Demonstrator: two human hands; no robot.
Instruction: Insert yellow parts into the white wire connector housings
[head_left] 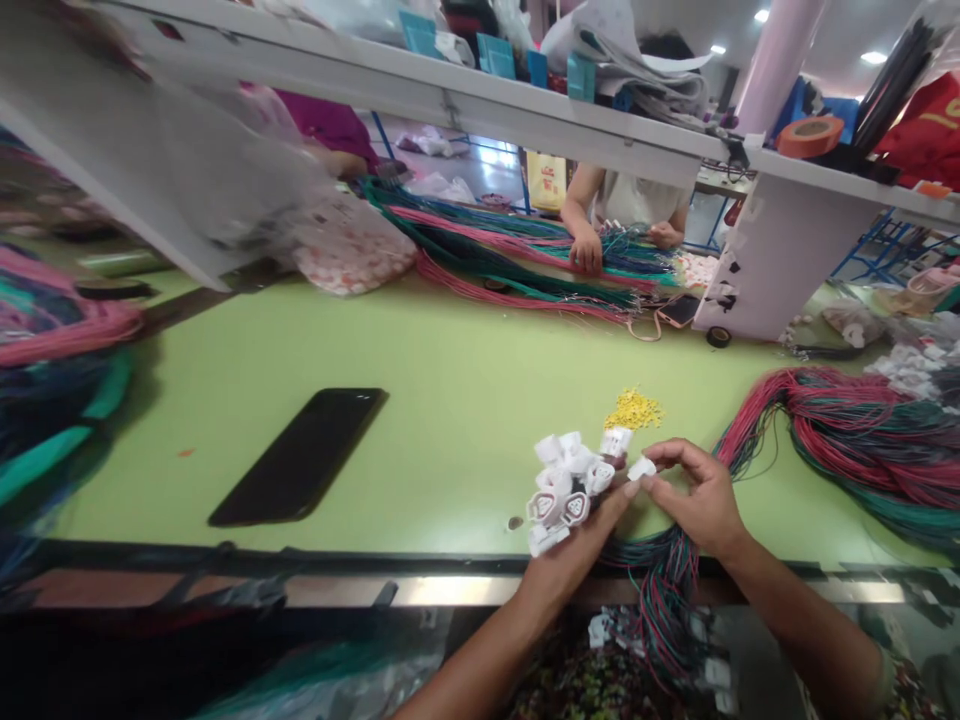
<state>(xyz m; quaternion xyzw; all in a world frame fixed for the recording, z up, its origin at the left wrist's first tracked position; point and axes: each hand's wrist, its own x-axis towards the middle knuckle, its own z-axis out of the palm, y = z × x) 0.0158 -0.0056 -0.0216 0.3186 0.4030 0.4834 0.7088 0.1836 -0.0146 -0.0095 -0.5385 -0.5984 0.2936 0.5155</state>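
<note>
My left hand (pixel 574 555) cradles a cluster of white plastic connectors (pixel 566 485) at the near edge of the green table (pixel 450 400). My right hand (pixel 694 495) pinches one small white connector (pixel 641 468) between thumb and forefinger, right beside the cluster. A bundle of red, green and dark wires (pixel 840 440) runs from the right of the table under my right hand and hangs over the near edge. A small heap of yellow seals (pixel 634 408) lies just beyond the connectors.
A black phone (pixel 300 455) lies flat to the left. Across the table another person's hands (pixel 585 250) rest on more wire bundles (pixel 517 255). A white shelf (pixel 480 95) spans overhead on a post (pixel 772 250). Wires lie at the far left.
</note>
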